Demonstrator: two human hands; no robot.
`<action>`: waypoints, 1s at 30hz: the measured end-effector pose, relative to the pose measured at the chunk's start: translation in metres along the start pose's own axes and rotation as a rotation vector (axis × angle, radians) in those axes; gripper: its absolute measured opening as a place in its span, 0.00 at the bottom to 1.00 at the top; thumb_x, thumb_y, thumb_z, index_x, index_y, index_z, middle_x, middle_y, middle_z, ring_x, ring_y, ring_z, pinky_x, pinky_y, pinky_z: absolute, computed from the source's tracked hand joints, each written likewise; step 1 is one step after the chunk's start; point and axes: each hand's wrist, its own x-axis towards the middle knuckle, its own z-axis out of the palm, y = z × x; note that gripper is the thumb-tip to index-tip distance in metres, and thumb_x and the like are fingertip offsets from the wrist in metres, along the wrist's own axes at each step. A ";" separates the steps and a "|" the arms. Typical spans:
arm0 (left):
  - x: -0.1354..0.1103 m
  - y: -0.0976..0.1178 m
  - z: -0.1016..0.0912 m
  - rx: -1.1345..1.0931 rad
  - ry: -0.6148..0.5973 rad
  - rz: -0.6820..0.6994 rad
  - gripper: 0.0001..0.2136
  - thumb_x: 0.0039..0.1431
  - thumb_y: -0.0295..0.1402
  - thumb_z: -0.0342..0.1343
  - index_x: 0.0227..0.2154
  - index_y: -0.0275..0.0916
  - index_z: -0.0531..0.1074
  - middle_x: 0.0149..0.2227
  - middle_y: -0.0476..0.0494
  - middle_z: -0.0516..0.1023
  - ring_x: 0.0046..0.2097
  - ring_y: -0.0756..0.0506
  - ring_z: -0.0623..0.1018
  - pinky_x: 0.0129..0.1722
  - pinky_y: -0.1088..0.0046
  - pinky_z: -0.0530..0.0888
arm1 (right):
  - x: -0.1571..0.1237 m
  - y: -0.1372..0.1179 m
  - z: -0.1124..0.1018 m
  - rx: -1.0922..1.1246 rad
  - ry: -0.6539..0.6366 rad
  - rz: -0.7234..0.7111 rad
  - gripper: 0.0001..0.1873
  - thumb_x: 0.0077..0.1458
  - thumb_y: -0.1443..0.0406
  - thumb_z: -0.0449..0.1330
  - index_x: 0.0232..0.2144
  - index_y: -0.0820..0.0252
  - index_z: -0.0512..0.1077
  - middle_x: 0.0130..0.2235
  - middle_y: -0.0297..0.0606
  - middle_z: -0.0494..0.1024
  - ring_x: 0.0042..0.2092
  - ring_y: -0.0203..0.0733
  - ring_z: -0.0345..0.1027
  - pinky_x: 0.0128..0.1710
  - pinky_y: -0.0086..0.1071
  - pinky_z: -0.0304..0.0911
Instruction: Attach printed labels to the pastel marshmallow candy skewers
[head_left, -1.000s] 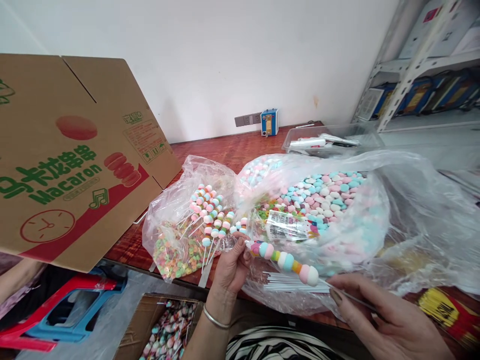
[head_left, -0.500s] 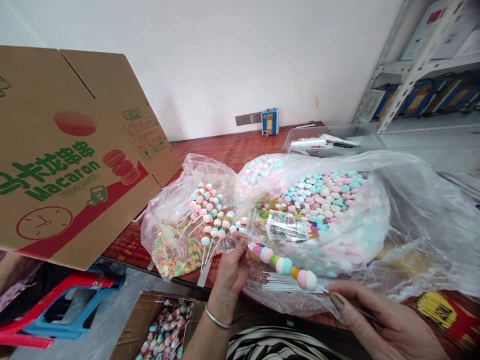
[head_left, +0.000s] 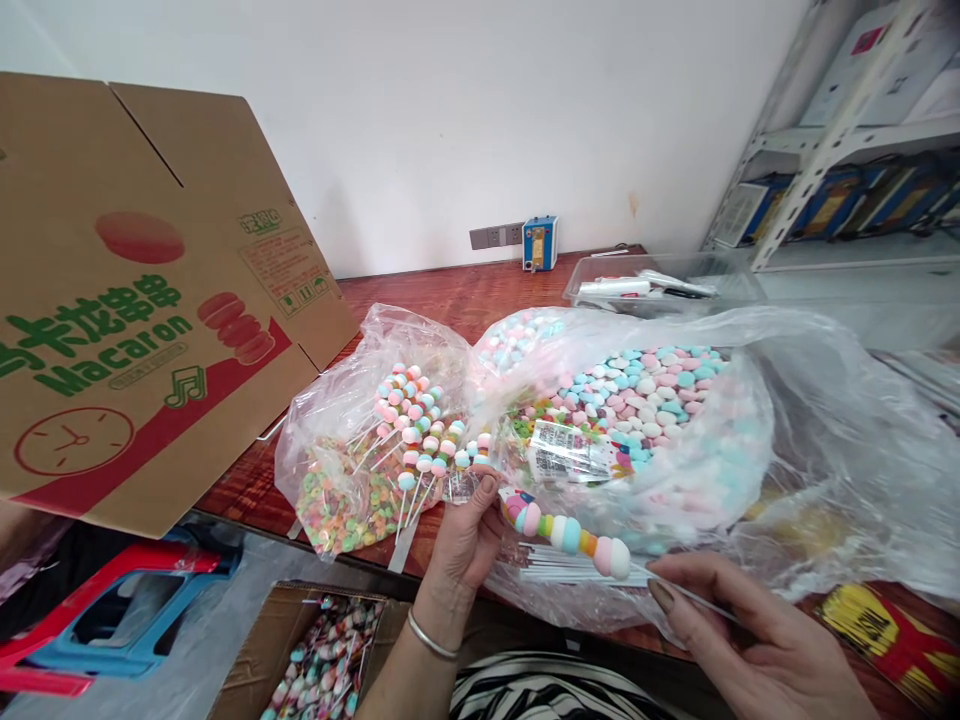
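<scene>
My left hand [head_left: 466, 540], with a bangle at the wrist, pinches the top end of a candy skewer [head_left: 568, 534] strung with pastel pink, blue, white and orange pieces. My right hand [head_left: 742, 640] grips the thin white stick of that same skewer at its lower end. Just under the skewer lies a bundle of bare white sticks [head_left: 570, 568]. Behind it a large clear bag [head_left: 750, 470] holds loose pastel candies [head_left: 645, 395]. A smaller clear bag [head_left: 352, 440] to the left holds finished skewers [head_left: 416, 430] and small ring candies.
A tilted "Macaron" cardboard box [head_left: 142, 300] fills the left. Below the red-brown table's edge [head_left: 247, 490] sits an open carton of finished skewers [head_left: 322, 665] and a red-and-blue stool [head_left: 112, 620]. A clear tray [head_left: 660, 285] and metal shelving [head_left: 840, 130] are at back right.
The skewer has shifted slightly lower and left between both hands, and the candies sit closer together on the stick. The view has drifted a little right.
</scene>
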 end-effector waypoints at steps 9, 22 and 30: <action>0.002 -0.003 0.022 -0.217 -0.091 -0.133 0.08 0.52 0.30 0.66 0.35 0.37 0.74 0.35 0.47 0.79 0.42 0.45 0.79 0.49 0.64 0.75 | -0.004 -0.006 0.018 0.229 -0.091 0.224 0.13 0.56 0.54 0.60 0.32 0.56 0.74 0.27 0.32 0.77 0.29 0.39 0.72 0.26 0.24 0.67; 0.008 -0.010 0.054 -0.408 0.009 -0.161 0.05 0.56 0.26 0.62 0.35 0.34 0.74 0.28 0.50 0.72 0.30 0.53 0.75 0.41 0.71 0.77 | -0.013 0.002 0.064 0.946 -0.108 0.614 0.24 0.49 0.45 0.64 0.29 0.59 0.70 0.16 0.20 0.51 0.16 0.26 0.40 0.15 0.22 0.49; 0.006 -0.016 0.065 -0.319 0.047 -0.075 0.04 0.53 0.24 0.64 0.28 0.35 0.73 0.26 0.50 0.73 0.29 0.51 0.74 0.36 0.71 0.77 | -0.011 0.008 0.054 0.156 0.112 0.023 0.11 0.59 0.57 0.59 0.32 0.57 0.75 0.28 0.35 0.77 0.30 0.39 0.71 0.31 0.26 0.66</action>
